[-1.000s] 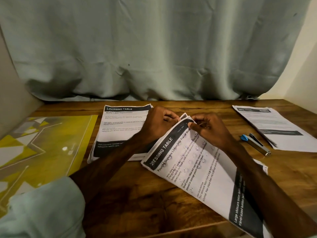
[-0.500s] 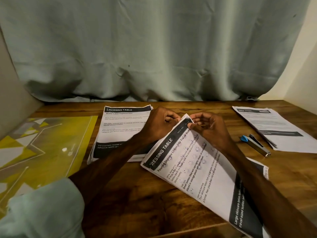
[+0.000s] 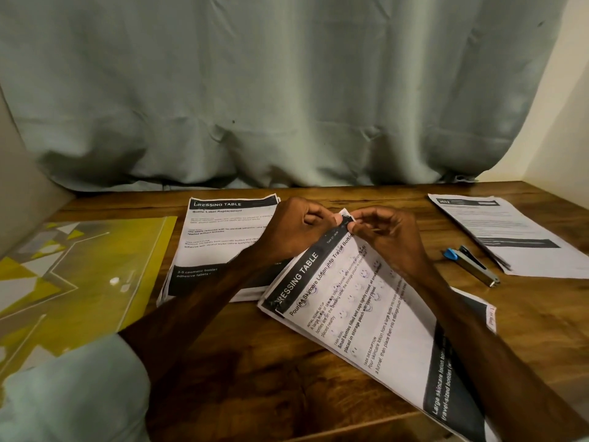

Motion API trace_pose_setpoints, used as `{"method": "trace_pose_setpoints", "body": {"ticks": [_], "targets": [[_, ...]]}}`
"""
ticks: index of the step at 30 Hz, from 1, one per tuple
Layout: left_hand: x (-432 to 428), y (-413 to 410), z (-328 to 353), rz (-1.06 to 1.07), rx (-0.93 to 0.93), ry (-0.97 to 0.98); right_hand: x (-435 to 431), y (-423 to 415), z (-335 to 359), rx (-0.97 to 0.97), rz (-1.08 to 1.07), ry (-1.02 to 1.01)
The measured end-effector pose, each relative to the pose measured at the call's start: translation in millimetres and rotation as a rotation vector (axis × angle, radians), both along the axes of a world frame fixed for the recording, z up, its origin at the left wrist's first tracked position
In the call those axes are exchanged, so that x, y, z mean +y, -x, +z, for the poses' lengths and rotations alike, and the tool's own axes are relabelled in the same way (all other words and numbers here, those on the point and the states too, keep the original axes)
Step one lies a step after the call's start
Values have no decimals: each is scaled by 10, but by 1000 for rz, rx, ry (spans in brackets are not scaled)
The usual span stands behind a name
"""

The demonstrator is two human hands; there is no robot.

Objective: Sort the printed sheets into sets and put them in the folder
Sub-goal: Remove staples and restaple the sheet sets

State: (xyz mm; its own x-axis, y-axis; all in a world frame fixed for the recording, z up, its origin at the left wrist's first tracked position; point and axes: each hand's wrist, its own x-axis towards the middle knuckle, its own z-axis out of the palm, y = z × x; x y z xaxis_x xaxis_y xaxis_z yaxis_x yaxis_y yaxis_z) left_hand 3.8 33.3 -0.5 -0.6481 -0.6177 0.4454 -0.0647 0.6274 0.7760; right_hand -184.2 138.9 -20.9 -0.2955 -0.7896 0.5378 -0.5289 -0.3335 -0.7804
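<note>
Half-hidden sheets [image 3: 350, 317], left hand [image 3: 296, 229], right hand [image 3: 387, 242] pinching corner

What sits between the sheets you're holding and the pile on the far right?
A stapler with a blue end, lying on the table; head view shows it.

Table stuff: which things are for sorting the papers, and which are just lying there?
For the job: left hand and right hand, both pinching a corner of the tilted sheets; middle stack; right-side pile; yellow folder.
Just lying about: stapler, untouched; curtain behind.
</note>
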Motion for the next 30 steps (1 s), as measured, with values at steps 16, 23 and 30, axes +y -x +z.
{"method": "trace_pose_setpoints", "body": {"ticks": [16, 23, 30], "targets": [[63, -20, 64, 33, 5, 62, 9, -16, 16, -120, 87, 18], [33, 17, 25, 83, 69, 129, 2, -57, 5, -52, 92, 37], [85, 34, -10, 142, 63, 220, 2, -36, 12, -42, 122, 9]]}}
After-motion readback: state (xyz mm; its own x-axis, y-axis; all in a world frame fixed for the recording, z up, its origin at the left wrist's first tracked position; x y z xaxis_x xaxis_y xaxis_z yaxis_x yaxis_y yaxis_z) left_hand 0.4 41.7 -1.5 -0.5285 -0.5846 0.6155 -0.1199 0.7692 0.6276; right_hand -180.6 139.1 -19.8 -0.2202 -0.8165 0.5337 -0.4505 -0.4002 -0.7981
